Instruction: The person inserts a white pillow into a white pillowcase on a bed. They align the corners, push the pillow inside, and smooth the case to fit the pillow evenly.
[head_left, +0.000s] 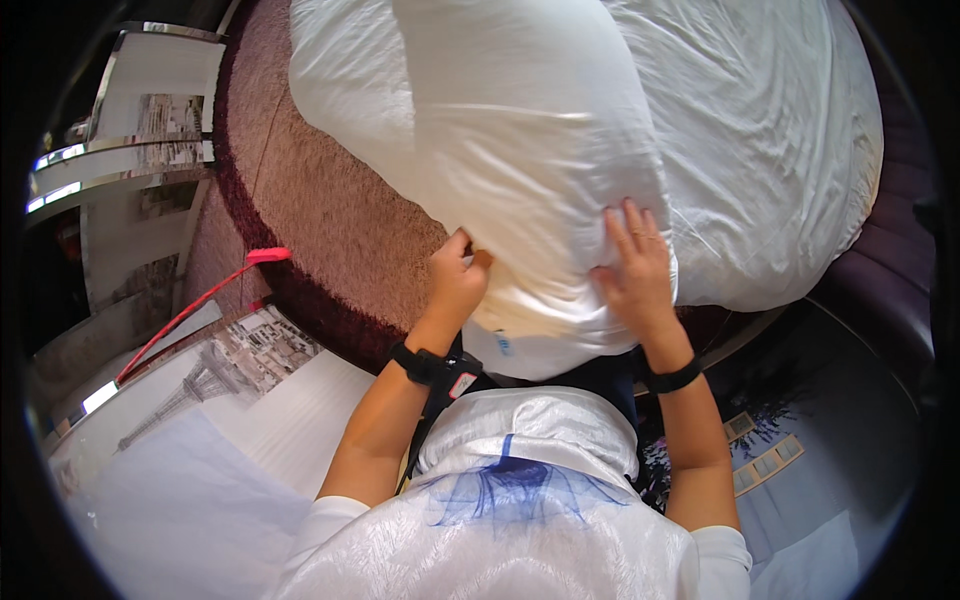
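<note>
A large white fabric bedding piece, like a comforter or its cover (517, 165), spreads before me, wrinkled and partly folded over. My left hand (461, 270) is at its left edge, thumb and fingers closed on the white fabric. My right hand (637, 270) lies flat on the fabric near its right edge, fingers somewhat apart. The near end of the fabric reaches my waist and has a yellowish patch and a small blue mark (503, 344). More wrinkled white fabric (757, 150) lies to the right.
A round brown rug with a dark red border (337, 202) lies under the fabric at left. A purple padded seat or bed edge (892, 255) curves along the right. A pink-red strap (187, 311) and printed panels (165, 112) stand at left.
</note>
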